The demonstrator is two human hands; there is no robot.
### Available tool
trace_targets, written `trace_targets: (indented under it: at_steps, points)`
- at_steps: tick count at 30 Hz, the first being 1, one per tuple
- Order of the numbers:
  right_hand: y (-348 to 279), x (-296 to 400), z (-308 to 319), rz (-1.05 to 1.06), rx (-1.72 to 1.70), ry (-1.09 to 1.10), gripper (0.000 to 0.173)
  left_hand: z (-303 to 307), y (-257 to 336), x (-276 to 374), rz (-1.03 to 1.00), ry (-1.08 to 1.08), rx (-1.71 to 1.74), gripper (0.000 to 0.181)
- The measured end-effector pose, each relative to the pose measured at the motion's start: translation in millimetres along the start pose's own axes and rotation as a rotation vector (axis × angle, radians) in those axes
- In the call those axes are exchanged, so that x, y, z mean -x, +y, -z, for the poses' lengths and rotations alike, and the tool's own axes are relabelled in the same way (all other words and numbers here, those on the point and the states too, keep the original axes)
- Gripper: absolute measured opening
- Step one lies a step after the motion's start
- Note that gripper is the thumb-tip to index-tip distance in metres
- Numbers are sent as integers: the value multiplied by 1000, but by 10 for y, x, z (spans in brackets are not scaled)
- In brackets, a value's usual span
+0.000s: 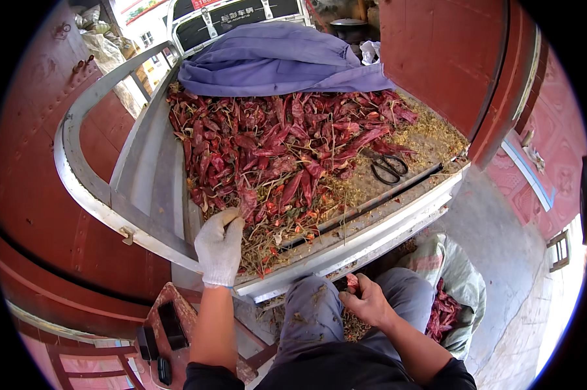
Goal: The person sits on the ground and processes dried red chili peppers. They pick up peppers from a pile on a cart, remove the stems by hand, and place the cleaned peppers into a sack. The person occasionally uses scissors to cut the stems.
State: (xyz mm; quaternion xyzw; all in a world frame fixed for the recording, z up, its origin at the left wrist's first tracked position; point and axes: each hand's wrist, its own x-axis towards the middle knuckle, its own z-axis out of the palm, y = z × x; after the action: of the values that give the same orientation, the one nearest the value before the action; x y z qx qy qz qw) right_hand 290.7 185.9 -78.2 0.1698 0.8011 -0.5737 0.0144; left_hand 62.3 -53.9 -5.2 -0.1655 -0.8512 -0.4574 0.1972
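A pile of dried red chili peppers covers much of the metal truck bed before me. At its near left edge is my left hand, in a white knit glove, its thumb and fingertips pinched on a dried chili pepper. Above my lap my bare right hand grips a red chili piece between thumb and fingers. Loose stems and scraps lie by my left hand. Black-handled scissors rest on the bed, right of the pile.
A purple cloth covers the pile's far end. An open woven sack with chili peppers stands right of my knees. The bed's metal lip runs before my knees. At lower left is a worn wooden stool with small black items.
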Motion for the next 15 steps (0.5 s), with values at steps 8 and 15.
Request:
trace_targets:
  at_steps: [8, 15]
  points:
    - [-238, -377, -158, 121, -416, 20, 37, -300, 685, 1273, 43, -608, -17, 21]
    - [-327, -203, 128, 135, -308, -268, 20, -480, 578, 1174, 277, -602, 517, 27]
